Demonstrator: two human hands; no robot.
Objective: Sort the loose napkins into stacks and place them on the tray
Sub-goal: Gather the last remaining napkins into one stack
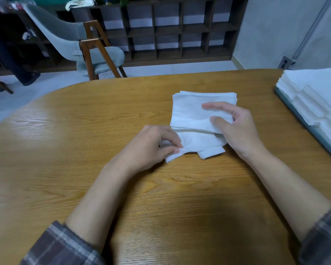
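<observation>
Here, mid-frame on the wooden counter (84,131): loose napkins (201,142), partly under a neater napkin stack (189,109). Left grip (153,144) pinching a loose corner at the pile's lower left. Right grip (235,129) holding the stack's right edge, thumb on top, outer fingers curled. Far right, well apart, tray (325,144) bearing stacked napkins (317,92). Upper left, grey chair (69,35); behind it, dark cubby shelf (180,29).

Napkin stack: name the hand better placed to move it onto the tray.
Right hand, probably: it grips the napkin stack, and the tray lies on its side; the left hand pinches a loose napkin.
</observation>
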